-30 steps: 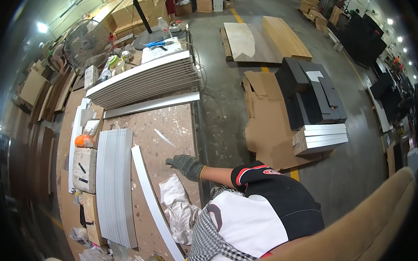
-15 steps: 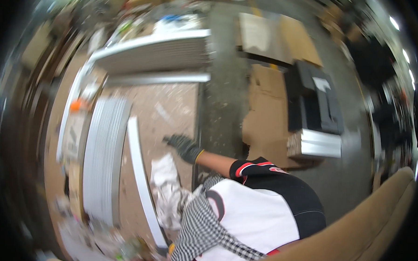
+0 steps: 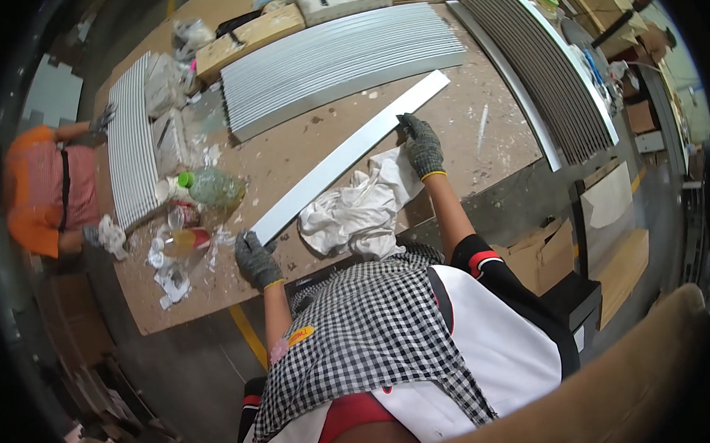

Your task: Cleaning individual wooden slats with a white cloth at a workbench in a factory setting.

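A long, flat white strip [image 3: 340, 157] lies aslant over the brown tabletop in front of me. My left hand [image 3: 258, 261], in a dark grey knit glove, is closed on its near left end. Toward the far right end, my right hand [image 3: 422, 147], gloved alike, grips the strip's near edge; the fingers underneath are hidden. A crumpled white cloth [image 3: 355, 213] lies between my hands, just on my side of the strip. Beyond the strip sits a stack of similar pale strips [image 3: 340, 64], packed side by side.
Plastic bottles [image 3: 215, 186] and scraps litter the table's left part. Another row of strips [image 3: 132, 140] stands there, with a co-worker in orange [image 3: 37, 188] beside it. More strips [image 3: 538, 63] line the right edge. Cardboard [image 3: 539, 253] and a black box [image 3: 572, 299] are at lower right.
My view has turned, so the table appears rotated. My right hand, earlier stretched over the bare tabletop, now holds the white strip. My left hand now shows at its near end.
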A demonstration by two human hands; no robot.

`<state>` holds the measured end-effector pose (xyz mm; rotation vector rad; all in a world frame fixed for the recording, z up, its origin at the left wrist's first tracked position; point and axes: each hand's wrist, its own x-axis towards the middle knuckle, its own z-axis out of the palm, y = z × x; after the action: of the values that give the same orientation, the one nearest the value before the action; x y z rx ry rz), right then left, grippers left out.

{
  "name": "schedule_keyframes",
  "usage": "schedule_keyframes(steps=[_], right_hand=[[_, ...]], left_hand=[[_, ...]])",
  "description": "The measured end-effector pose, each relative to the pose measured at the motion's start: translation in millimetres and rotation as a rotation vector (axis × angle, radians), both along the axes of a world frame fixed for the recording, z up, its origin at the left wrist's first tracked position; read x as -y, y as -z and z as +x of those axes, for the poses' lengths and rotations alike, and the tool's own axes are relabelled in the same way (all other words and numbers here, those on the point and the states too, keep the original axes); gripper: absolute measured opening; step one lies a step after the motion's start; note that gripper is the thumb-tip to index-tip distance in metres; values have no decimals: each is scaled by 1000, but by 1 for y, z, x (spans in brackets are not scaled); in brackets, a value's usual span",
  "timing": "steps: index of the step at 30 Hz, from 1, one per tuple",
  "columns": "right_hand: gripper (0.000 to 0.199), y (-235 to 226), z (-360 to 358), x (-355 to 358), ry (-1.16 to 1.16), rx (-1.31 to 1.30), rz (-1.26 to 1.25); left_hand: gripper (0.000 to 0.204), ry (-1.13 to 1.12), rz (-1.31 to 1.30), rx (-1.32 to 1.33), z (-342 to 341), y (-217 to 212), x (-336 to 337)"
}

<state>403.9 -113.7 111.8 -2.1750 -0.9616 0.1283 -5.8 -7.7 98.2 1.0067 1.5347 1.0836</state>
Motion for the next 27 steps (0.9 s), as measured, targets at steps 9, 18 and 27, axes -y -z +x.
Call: schedule_keyframes(steps=[9,18,27], right_hand=[[39,-21,-85,-14,-506,-88,-147],[42,-31,-103,-18,-635,-16,-323],[45,-35,-111,-29,-607,-90,-175]], left_hand=[[35,79,16,-150,1,-10,1],[34,3,38,-40,5,5,2],[54,-111,49,242,-7,21,4]])
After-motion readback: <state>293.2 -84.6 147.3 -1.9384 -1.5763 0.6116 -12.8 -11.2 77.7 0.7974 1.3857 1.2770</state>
